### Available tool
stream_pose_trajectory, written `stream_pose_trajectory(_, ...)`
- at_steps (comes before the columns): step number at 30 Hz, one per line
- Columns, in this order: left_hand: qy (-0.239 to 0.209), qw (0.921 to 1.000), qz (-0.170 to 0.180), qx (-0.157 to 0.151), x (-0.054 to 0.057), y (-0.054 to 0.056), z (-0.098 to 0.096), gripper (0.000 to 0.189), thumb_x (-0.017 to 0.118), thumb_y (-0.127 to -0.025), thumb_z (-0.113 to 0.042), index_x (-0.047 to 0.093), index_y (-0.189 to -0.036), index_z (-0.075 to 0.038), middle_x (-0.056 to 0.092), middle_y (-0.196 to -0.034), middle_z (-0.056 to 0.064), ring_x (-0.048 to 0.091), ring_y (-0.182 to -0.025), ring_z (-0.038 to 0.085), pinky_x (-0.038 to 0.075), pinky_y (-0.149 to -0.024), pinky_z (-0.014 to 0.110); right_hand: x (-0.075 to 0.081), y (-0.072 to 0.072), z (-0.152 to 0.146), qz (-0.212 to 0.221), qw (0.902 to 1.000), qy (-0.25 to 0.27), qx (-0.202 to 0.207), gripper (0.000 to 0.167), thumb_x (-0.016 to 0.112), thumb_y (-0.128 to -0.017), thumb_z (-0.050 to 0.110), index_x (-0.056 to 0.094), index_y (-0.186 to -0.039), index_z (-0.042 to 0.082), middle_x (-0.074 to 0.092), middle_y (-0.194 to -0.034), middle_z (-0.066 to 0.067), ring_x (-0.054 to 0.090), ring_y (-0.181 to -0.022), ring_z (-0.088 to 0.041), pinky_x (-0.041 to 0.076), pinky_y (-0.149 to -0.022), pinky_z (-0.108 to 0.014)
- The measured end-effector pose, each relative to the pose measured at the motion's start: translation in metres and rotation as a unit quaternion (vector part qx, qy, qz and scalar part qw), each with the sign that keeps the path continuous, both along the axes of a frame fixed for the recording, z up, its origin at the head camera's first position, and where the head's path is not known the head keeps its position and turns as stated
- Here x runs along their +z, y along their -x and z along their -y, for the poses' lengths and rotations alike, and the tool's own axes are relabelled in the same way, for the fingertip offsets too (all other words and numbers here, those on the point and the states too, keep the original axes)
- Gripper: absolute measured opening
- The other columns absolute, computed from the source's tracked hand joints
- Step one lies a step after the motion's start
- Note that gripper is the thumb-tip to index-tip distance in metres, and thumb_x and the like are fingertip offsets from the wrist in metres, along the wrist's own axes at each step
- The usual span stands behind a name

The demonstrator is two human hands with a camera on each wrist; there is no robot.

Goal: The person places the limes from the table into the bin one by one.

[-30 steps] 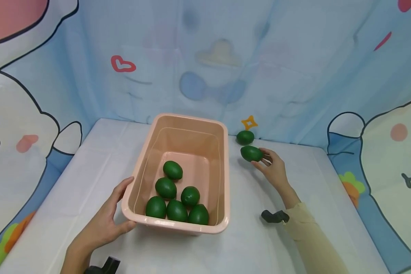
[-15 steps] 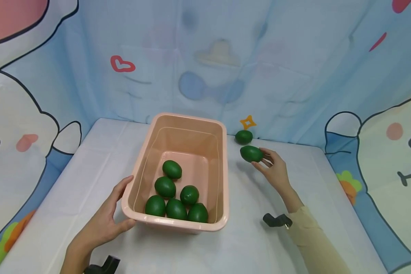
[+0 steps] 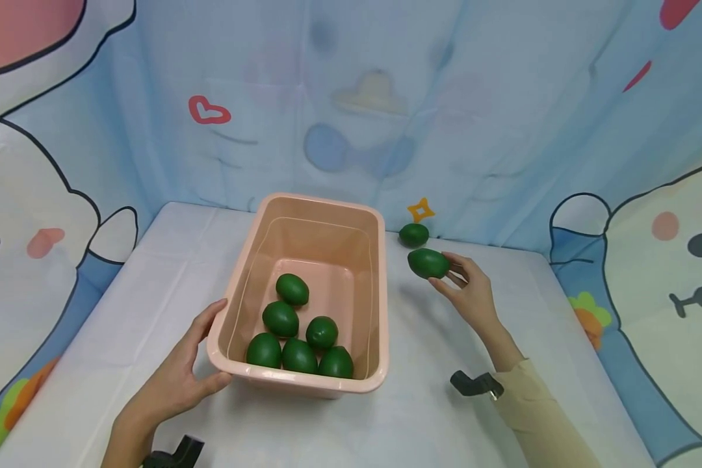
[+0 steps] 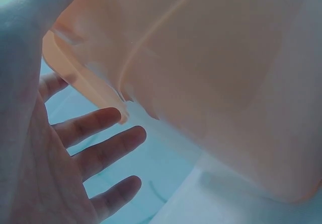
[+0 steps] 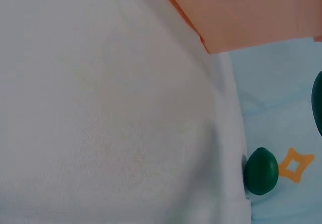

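My right hand (image 3: 470, 292) pinches a dark green lime (image 3: 428, 263) between thumb and fingertips, right of the pink plastic basin (image 3: 380, 292). In the right wrist view only the edge of this held lime (image 5: 318, 103) shows, and the hand is out of frame. Another lime (image 3: 413, 235) lies at the back of the table, just behind the held one. Several limes (image 3: 299, 356) rest inside the basin, mostly gathered at its near end. My left hand (image 3: 172, 377) lies at the basin's near left corner, thumb and fingers touching the rim. In the left wrist view, its fingers (image 4: 108, 153) are spread and nearly straight.
A white cloth (image 3: 433, 416) covers the table. Behind it hangs a blue printed curtain (image 3: 257, 156), meeting the table's back edge close to the loose lime. Black camera mounts (image 3: 476, 383) stick out from both wrists.
The view has turned slightly, so the basin and curtain sit a little further left in frame. My right forearm has shifted slightly right; the lime stays in the fingers. The left hand keeps its place.
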State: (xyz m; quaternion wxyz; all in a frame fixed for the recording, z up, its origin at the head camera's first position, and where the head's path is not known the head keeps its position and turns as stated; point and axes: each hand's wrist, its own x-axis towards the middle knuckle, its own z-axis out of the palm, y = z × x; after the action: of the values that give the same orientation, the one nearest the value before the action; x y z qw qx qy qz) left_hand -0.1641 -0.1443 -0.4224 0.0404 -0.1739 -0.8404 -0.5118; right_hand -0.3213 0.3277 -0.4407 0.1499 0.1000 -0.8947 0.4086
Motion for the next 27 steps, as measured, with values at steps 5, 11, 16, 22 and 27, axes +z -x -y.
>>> stream_pose_trajectory(5,-0.002,1.0000,0.001,0.001,0.000,0.000,0.000,0.096,0.076,-0.073,-0.022,0.019,-0.150,-0.033,0.026,-0.155,0.007,0.036,-0.133,0.037,0.033,-0.097,0.070,0.008,-0.006,0.001,-0.017,0.9998,0.004,0.014,0.060,0.077,-0.079,0.016,0.052,-0.132,0.004,0.055,-0.122,-0.013,0.056,-0.116,-0.029,0.044,-0.089,-0.007)
stream_pose_trajectory(11,-0.004,1.0000,0.002,0.001,-0.001,0.000,0.000,0.095,0.075,-0.074,-0.022,0.019,-0.150,-0.033,0.026,-0.155,0.007,0.036,-0.134,0.034,0.033,-0.098,0.069,0.028,-0.019,0.012,-0.040,0.9986,0.006,0.033,0.058,0.077,-0.078,0.009,0.053,-0.131,0.002,0.056,-0.120,-0.014,0.054,-0.110,0.002,0.045,-0.089,-0.009)
stream_pose_trajectory(16,-0.003,1.0000,0.002,0.002,-0.001,0.000,0.001,0.094,0.075,-0.075,-0.024,0.019,-0.150,-0.034,0.026,-0.154,0.007,0.036,-0.133,0.034,0.034,-0.098,0.068,0.034,-0.023,0.016,-0.050,0.9978,0.004,0.043,0.059,0.077,-0.077,0.004,0.053,-0.131,0.000,0.056,-0.121,-0.015,0.048,-0.108,0.015,0.046,-0.090,-0.012)
stream_pose_trajectory(22,0.000,1.0000,0.004,0.004,-0.001,0.000,0.000,0.094,0.074,-0.075,-0.024,0.019,-0.150,-0.035,0.025,-0.155,0.009,0.036,-0.134,0.038,0.034,-0.097,0.069,0.036,-0.024,0.020,-0.060,0.9962,0.011,0.062,0.060,0.077,-0.077,0.008,0.054,-0.132,0.004,0.056,-0.121,-0.014,0.049,-0.110,0.015,0.045,-0.089,-0.009)
stream_pose_trajectory(27,0.001,1.0000,0.003,0.006,-0.001,0.000,0.000,0.094,0.074,-0.075,-0.024,0.019,-0.150,-0.035,0.025,-0.155,0.009,0.037,-0.133,0.038,0.034,-0.097,0.070,0.044,-0.029,0.028,-0.062,0.9958,0.001,0.068,0.061,0.078,-0.076,0.007,0.054,-0.132,0.005,0.056,-0.122,-0.012,0.048,-0.110,0.014,0.046,-0.090,-0.011)
